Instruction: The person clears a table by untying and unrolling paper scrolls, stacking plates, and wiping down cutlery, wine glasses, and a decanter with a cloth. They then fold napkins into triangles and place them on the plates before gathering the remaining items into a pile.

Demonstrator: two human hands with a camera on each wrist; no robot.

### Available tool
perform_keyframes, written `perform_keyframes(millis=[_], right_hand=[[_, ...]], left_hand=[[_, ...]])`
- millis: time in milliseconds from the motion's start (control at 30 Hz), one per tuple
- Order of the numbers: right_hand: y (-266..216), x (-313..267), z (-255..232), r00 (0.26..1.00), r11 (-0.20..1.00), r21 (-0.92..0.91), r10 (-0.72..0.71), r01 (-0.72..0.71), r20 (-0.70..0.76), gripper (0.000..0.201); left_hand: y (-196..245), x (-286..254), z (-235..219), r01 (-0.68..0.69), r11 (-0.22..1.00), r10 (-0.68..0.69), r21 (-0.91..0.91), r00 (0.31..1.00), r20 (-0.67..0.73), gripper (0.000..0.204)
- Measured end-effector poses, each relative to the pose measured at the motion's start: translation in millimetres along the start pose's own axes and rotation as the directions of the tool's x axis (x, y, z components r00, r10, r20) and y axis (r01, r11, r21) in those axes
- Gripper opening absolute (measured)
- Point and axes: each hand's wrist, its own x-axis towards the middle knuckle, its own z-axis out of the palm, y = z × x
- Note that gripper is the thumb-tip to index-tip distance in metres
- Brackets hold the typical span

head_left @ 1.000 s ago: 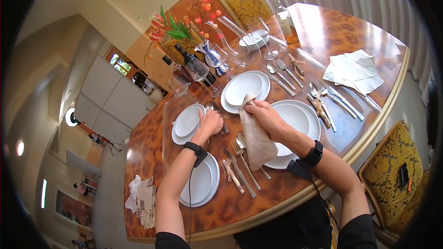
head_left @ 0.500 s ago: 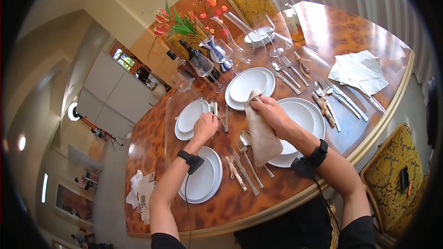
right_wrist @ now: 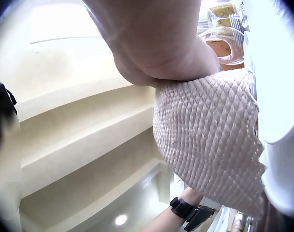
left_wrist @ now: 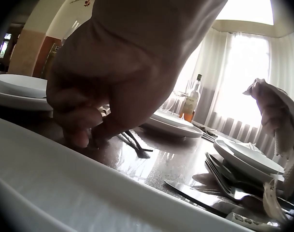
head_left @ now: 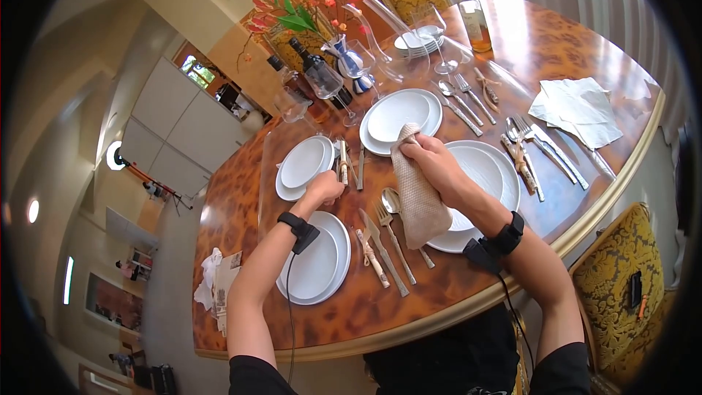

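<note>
While our right hand (head_left: pixel 441 167) pinches the gathered top of the beige cloth (head_left: pixel 420 197), the rest hangs over the right-hand plates (head_left: pixel 501 172), near the gold-rimmed near edge of the table (head_left: pixel 453 272). Our left hand (head_left: pixel 325 188) is low with bent fingers — we cannot tell whether they grip anything — between the near-left plates (head_left: pixel 313 267) and the far-left plates (head_left: pixel 303 164), just beside some tied cutlery (head_left: pixel 344 163). Between the near-left plates and the cloth we see a tied bundle (head_left: pixel 373 258), a knife (head_left: pixel 385 253), a fork (head_left: pixel 395 241) and a spoon (head_left: pixel 391 199). Farther out, white napkins (head_left: pixel 576 111) lie towards the table's right corner, papers (head_left: pixel 224 292) near its left edge, and an amber-filled bottle (head_left: pixel 474 18) stands by the far edge.
</note>
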Motion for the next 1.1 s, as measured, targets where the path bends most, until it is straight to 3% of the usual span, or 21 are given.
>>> perform_keyframes(millis=[167,333,467,833,1100], right_hand=[[0,0,-1,1.0,1.0,-0.028,-0.003,0.003,0.0,0.021],[3,2,2,1.0,1.0,0.03,-0.008,0.008,0.006,0.02],[5,2,2,1.0,1.0,0.001,-0.024,0.024,0.008,0.021],[7,1,3,0.999,0.999,-0.052,-0.01,0.012,0.035,0.021],[3,-4,7,1.0,0.999,-0.049,-0.023,0.024,0.018,0.02]], left_hand=[[1,4,4,0.006,0.995,-0.011,-0.096,0.999,-0.046,0.029],[2,4,6,-0.022,0.949,-0.008,-0.314,0.995,-0.095,0.034],[1,3,8,-0.017,0.939,-0.019,-0.343,0.995,-0.101,0.036],[-21,-14,7,0.059,0.884,-0.016,-0.464,0.995,0.096,0.028],[-10,-16,9,-0.004,0.885,0.048,-0.465,0.995,0.082,0.029]])
